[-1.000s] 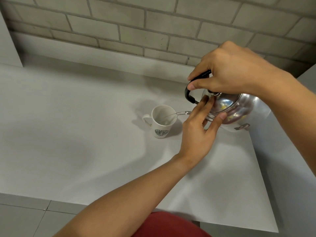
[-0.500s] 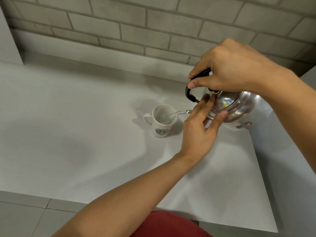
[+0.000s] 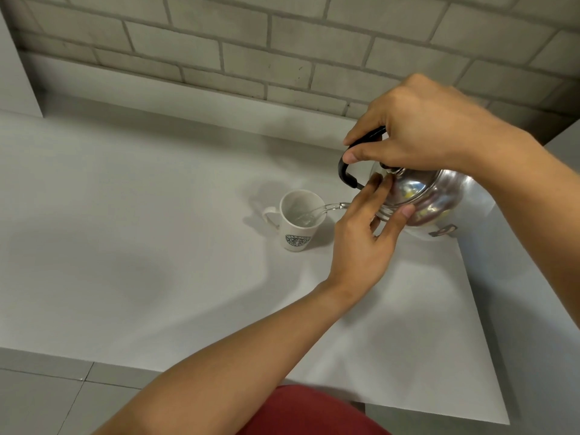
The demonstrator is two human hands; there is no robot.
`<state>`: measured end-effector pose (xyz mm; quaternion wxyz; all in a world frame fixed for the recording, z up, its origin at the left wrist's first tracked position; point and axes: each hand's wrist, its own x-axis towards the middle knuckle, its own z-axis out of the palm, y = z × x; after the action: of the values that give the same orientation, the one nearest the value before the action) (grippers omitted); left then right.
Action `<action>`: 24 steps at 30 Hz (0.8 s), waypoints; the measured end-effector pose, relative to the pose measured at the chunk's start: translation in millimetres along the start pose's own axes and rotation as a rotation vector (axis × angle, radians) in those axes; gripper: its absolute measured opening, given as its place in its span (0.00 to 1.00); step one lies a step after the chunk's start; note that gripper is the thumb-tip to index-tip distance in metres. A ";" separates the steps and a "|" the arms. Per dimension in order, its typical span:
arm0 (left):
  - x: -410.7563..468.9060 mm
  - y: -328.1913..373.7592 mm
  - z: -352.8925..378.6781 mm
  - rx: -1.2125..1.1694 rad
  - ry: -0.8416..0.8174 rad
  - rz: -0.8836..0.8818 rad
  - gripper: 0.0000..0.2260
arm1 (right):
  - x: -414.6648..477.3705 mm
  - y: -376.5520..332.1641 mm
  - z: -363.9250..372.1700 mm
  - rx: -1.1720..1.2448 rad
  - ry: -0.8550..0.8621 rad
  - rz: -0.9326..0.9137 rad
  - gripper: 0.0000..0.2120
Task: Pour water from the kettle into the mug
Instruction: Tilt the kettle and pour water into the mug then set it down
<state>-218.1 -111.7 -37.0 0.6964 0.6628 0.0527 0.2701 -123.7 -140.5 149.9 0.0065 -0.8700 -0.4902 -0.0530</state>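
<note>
Right hand gripping tilted kettle handle, left hand pressing lid, water streaming to mug at 9 o'clock, on table

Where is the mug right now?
The mug stands upright on the white counter, centre of the head view, just left of the tilted kettle, under its spout.
</note>
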 end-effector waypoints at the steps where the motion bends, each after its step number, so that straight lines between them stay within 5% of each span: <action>1: -0.1 0.1 -0.2 0.004 -0.002 -0.002 0.21 | -0.2 0.6 0.6 0.004 0.004 -0.001 0.14; 11: -1.4 1.6 -13.1 0.105 -0.066 0.001 0.23 | -12.5 2.6 6.4 0.094 0.046 0.014 0.17; 24: -0.3 8.9 -43.4 0.524 -0.326 0.181 0.22 | -77.8 31.7 64.6 0.431 0.445 0.191 0.16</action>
<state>-239.8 -73.3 -33.7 0.4743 0.8562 -0.0513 0.1984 -131.0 -219.2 79.3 0.3025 -0.8576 -0.3931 -0.1358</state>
